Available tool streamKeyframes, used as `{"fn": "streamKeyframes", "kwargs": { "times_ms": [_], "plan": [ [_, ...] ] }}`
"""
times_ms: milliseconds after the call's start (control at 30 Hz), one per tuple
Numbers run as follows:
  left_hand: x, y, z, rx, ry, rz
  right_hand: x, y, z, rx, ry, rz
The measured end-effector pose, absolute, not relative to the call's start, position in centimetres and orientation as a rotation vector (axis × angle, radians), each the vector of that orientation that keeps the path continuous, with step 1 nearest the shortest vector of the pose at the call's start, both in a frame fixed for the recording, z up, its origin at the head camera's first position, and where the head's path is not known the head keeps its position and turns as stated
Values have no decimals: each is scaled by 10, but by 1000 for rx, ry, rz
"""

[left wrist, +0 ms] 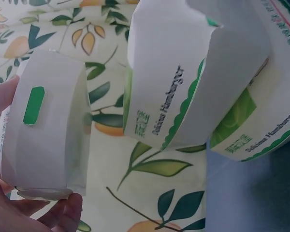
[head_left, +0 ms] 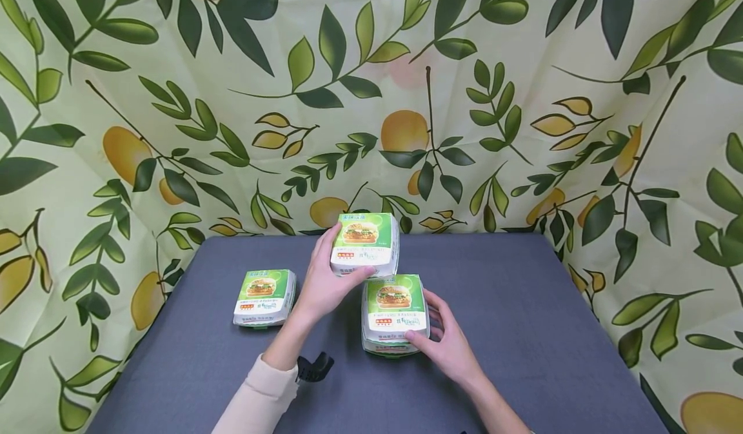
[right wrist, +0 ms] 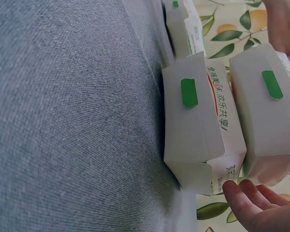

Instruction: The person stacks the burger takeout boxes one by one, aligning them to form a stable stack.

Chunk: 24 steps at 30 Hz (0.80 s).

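Observation:
My left hand [head_left: 327,276] holds a green-and-white hamburger box [head_left: 364,234], fingers along its left side and thumb on the near side. In the head view this box overlaps the far edge of a second hamburger box [head_left: 395,302]. My right hand [head_left: 449,337] grips that second box, thumb at its front corner and fingers along the right side. Beneath it shows the front edge of a lower box [head_left: 390,349]. The left wrist view shows the left hand's box [left wrist: 48,121], with printed box sides to the right. In the right wrist view, right fingertips [right wrist: 237,193] are at the near corner of a box [right wrist: 198,116].
Another hamburger box [head_left: 264,297] lies on the left of the dark grey table [head_left: 499,279]. A leaf-and-fruit patterned cloth [head_left: 493,98] hangs behind and around the table. A black strap [head_left: 315,367] sticks out from my left wrist beside a cream sleeve [head_left: 258,395].

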<state>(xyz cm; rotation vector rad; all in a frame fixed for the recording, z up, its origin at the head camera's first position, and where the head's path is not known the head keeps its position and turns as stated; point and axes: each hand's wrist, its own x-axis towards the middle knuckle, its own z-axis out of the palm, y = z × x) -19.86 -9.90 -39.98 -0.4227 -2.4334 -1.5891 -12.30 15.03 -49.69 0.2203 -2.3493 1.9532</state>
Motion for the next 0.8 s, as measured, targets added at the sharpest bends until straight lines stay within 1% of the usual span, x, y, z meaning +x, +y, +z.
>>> {"fn": "streamKeyframes", "kwargs": {
  "times_ms": [800],
  "plan": [
    [-171, -90, -416, -419, -2510, -1561, -122, 151, -499, 221, -2368, 1934]
  ]
}}
